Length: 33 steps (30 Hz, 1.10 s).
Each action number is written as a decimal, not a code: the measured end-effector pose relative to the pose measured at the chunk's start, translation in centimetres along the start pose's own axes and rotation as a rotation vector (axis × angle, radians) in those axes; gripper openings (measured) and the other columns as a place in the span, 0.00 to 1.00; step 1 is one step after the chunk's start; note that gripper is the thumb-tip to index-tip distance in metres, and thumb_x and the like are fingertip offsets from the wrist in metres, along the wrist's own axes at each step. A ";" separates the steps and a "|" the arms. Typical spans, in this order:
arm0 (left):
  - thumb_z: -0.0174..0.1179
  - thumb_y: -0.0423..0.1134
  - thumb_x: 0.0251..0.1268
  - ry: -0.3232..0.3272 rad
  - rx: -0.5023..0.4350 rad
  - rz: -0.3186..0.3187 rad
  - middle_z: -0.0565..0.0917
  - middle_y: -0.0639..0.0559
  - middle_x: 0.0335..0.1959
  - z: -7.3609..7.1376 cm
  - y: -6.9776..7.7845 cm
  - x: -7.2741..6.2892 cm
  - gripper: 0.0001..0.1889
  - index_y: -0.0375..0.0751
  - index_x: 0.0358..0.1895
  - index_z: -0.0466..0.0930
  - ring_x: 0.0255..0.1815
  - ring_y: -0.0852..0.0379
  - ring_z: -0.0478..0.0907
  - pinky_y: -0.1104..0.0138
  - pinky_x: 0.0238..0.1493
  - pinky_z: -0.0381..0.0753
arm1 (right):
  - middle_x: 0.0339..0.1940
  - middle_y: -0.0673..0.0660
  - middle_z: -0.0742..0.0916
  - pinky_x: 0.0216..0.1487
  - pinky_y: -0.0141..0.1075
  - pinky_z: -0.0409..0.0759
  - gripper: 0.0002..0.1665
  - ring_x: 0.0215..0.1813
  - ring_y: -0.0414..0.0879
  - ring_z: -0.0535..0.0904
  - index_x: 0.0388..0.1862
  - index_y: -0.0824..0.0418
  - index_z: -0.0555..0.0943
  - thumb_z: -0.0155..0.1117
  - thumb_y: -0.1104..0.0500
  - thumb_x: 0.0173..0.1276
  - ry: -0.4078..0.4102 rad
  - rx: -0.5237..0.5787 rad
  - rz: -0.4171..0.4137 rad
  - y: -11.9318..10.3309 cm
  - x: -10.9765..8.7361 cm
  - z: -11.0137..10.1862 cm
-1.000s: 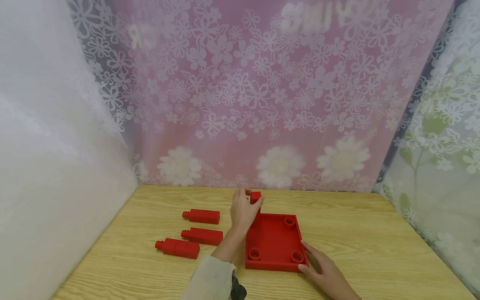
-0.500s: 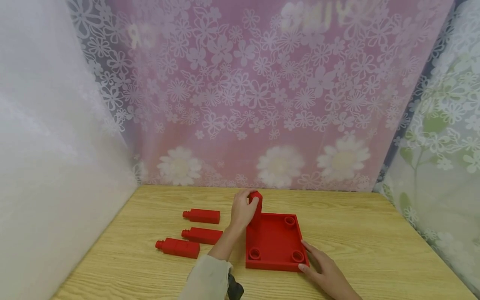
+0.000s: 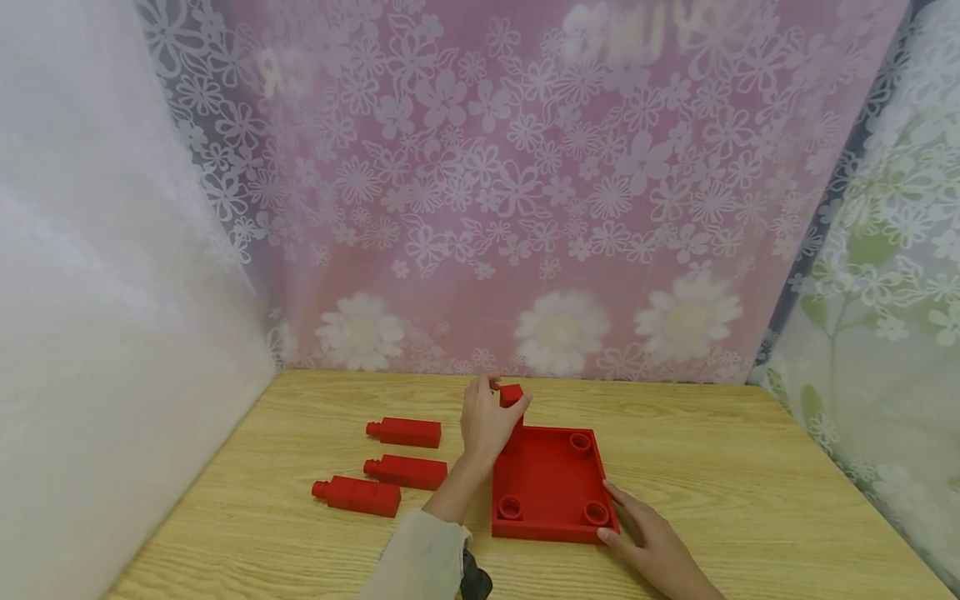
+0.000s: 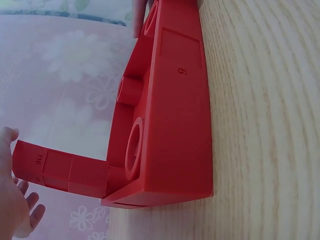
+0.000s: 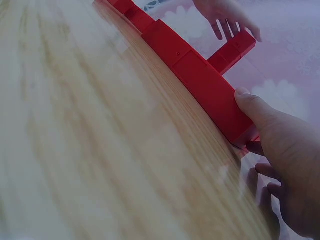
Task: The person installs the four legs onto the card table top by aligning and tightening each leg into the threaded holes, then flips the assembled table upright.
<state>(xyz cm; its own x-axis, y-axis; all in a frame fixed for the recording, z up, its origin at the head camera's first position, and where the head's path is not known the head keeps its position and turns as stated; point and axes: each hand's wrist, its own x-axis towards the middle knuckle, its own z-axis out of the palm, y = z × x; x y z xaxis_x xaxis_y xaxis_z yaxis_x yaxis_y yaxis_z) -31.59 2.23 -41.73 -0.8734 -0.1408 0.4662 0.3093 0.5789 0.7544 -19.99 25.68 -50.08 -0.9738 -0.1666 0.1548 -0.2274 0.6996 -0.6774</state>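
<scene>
A shallow red square tray (image 3: 546, 479) with round corner sockets lies on the table. At its far left corner a red square post (image 4: 64, 170) stands upright in the socket. My left hand (image 3: 482, 421) holds the post near its top, thumb on one side and index finger on the other, the other fingers fanned out. My right hand (image 3: 651, 542) grips the tray's near right corner, with the thumb (image 5: 245, 92) on the near wall and fingers along the right side. Left of the tray lie several red posts (image 3: 405, 432) with narrow threaded ends.
The wooden table (image 3: 720, 450) ends at a pink flowered curtain (image 3: 480, 208) behind. A white sheet (image 3: 135, 250) hangs on the left and a flowered one (image 3: 885, 275) on the right. The nearest loose post (image 3: 360, 496) lies beside my left forearm.
Half a second ago my left hand wrapped closer over the post top; now the thumb reaches across and the fingers spread back, much as one second ago. The post has turned slightly. My right hand stays.
</scene>
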 end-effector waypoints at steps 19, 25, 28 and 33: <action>0.60 0.41 0.59 -0.105 -0.182 0.004 0.76 0.51 0.45 0.0 -0.8 -0.4 0.17 0.42 0.52 0.75 0.41 0.54 0.73 0.65 0.36 0.77 | 0.63 0.60 0.71 0.56 0.60 0.62 0.41 0.63 0.61 0.63 0.68 0.57 0.63 0.59 0.40 0.62 0.006 0.015 -0.001 -0.1 -0.2 -0.1; 0.49 0.37 0.66 -0.177 -0.250 0.032 0.76 0.49 0.51 -0.2 -0.8 -0.2 0.16 0.44 0.55 0.76 0.43 0.53 0.73 0.60 0.43 0.75 | 0.63 0.60 0.71 0.55 0.60 0.63 0.41 0.63 0.61 0.63 0.68 0.57 0.63 0.60 0.40 0.61 0.007 0.015 -0.001 -0.1 -0.1 0.0; 0.45 0.37 0.67 -0.194 -0.255 0.047 0.75 0.48 0.54 -0.2 -0.7 -0.1 0.17 0.42 0.56 0.75 0.47 0.51 0.73 0.58 0.47 0.73 | 0.63 0.61 0.71 0.55 0.60 0.63 0.41 0.63 0.62 0.63 0.69 0.57 0.63 0.59 0.40 0.62 0.002 0.012 0.002 -0.1 -0.1 0.0; 0.56 0.42 0.62 -0.124 -0.197 0.004 0.74 0.47 0.52 0.5 -0.5 -0.5 0.22 0.41 0.60 0.70 0.46 0.52 0.72 0.60 0.43 0.76 | 0.63 0.61 0.71 0.55 0.60 0.63 0.41 0.63 0.62 0.63 0.69 0.57 0.63 0.59 0.40 0.62 0.002 0.003 0.001 0.0 -0.1 0.0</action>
<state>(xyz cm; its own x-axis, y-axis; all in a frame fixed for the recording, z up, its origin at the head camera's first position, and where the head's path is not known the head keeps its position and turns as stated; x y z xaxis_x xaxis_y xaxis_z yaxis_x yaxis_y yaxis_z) -31.48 2.40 -42.51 -0.9079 -0.0323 0.4179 0.3695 0.4091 0.8343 -19.91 25.69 -50.04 -0.9741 -0.1641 0.1559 -0.2263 0.6976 -0.6798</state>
